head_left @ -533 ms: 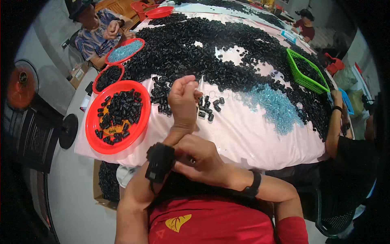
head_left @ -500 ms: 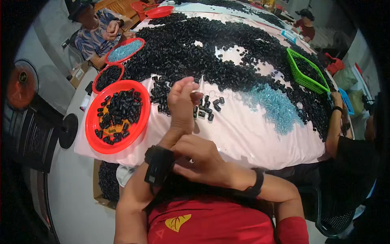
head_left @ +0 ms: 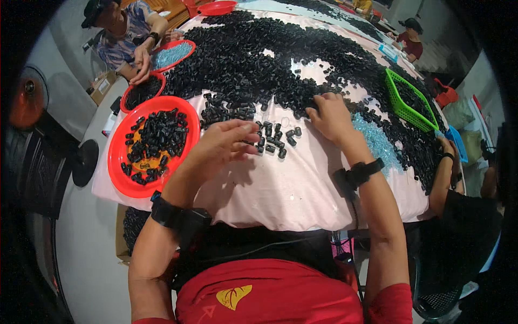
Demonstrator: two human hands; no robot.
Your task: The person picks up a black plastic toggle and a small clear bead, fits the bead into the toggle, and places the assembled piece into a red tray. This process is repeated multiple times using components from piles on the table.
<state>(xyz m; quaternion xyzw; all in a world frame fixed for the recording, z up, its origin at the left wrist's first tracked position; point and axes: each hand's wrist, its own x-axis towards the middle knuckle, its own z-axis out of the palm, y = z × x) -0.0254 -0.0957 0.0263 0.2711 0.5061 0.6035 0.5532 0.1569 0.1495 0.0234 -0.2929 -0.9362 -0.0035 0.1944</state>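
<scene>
My left hand [head_left: 229, 141] hovers with loosely curled, parted fingers beside a small loose group of short black plastic cylinders [head_left: 271, 139]. No object shows in it. My right hand [head_left: 330, 117] reaches forward to the near edge of the big heap of black plastic parts [head_left: 243, 51]. Its thumb and fingers are apart, with the fingertips at the parts; what lies beneath them is hidden. A mound of small clear-blue pieces [head_left: 376, 141] spreads beside my right wrist. Left of my left hand stands a red basin [head_left: 116, 162] partly filled with black cylinders.
Pale pink cloth [head_left: 280, 200] covers the table. Smaller red basins of black parts [head_left: 141, 92] and blue pieces [head_left: 174, 55] stand at the left, near a person's hand [head_left: 143, 63]. A green basket [head_left: 402, 102] sits at the right, near another person's hand [head_left: 447, 147].
My right hand has left my left forearm and moved forward and right to the heap. The left hand has lowered and its fingers have parted. The person at upper left has lowered a hand.
</scene>
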